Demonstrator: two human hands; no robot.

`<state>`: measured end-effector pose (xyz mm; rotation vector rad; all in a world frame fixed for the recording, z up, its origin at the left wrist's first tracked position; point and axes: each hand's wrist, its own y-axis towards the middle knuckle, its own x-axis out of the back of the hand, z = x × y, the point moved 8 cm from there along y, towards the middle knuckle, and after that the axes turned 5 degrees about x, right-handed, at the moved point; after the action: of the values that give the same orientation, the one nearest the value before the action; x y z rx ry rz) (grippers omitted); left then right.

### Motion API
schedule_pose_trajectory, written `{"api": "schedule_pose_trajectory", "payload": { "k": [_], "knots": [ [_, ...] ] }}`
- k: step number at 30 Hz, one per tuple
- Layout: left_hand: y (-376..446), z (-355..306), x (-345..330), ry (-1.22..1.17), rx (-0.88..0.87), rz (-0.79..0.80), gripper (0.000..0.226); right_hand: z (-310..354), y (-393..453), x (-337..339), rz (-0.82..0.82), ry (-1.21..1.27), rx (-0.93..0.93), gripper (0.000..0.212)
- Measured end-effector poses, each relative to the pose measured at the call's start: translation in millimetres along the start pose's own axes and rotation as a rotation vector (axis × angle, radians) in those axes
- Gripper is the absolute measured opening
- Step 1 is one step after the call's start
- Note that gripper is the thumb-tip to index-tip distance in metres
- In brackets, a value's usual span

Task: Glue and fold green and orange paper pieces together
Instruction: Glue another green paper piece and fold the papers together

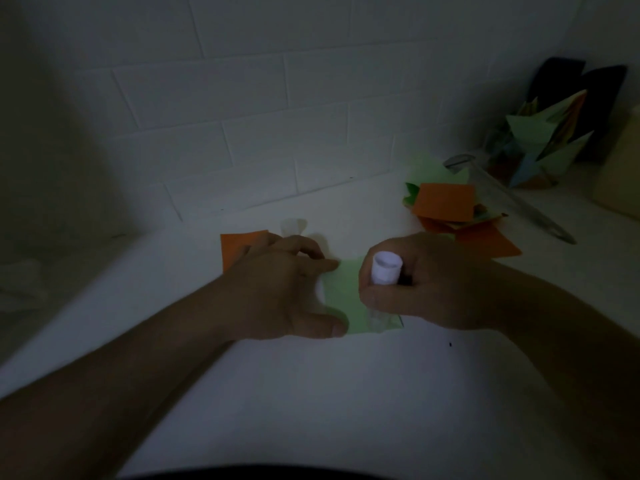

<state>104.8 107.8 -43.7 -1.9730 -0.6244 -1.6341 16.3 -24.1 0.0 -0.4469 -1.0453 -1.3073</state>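
A light green paper piece [343, 294] lies flat on the white table between my hands. My left hand [277, 289] presses its left edge down with spread fingers and thumb. My right hand [426, 282] is wrapped around a white glue stick [386, 268], held upright with its lower end against the green paper's right side. An orange paper piece [237, 245] lies just behind my left hand, partly hidden by it. The scene is dim.
A pile of orange and green paper pieces [446, 206] sits to the back right, with a clear ruler-like strip [512, 195] beside it. Folded coloured paper shapes [540, 140] stand in the far right corner against the white brick-pattern wall [242, 98]. A small pale object [292, 226] lies behind my left hand.
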Motion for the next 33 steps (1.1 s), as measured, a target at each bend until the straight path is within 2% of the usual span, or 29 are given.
{"api": "schedule_pose_trajectory", "payload": {
  "k": [8,10,11,13,17,21,24,27,31,33],
  "knots": [
    [-1,0,1,0.002,0.0,-0.016,0.105,-6,-7,15,0.054,-0.066,-0.025,0.04],
    [-3,-2,3,0.01,0.012,-0.012,0.105,-6,-6,25,-0.026,-0.02,-0.048,0.043],
    [-5,-5,5,0.036,0.012,-0.026,0.105,-7,-7,35,-0.107,0.03,-0.059,0.037],
    [-12,-13,12,0.142,0.001,-0.096,0.102,-11,-9,52,-0.289,0.118,-0.069,0.02],
    [-21,-25,21,0.332,0.013,-0.252,0.093,-28,-13,62,-0.498,0.214,-0.167,0.019],
    [-24,-31,27,0.324,0.027,-0.35,0.089,-29,-14,67,-0.563,0.232,-0.194,0.025],
    [-24,-31,25,0.256,0.04,-0.3,0.089,-24,-15,69,-0.585,0.19,-0.196,0.022],
    [-25,-31,29,0.19,0.002,-0.315,0.093,-23,-16,70,-0.589,0.189,-0.19,0.019],
    [-25,-25,43,0.05,-0.033,-0.437,0.068,-28,-18,74,-0.618,0.219,-0.208,0.019],
    [-21,-21,46,0.023,-0.06,-0.448,0.051,-29,-18,77,-0.65,0.271,-0.195,0.025]
  ]
}}
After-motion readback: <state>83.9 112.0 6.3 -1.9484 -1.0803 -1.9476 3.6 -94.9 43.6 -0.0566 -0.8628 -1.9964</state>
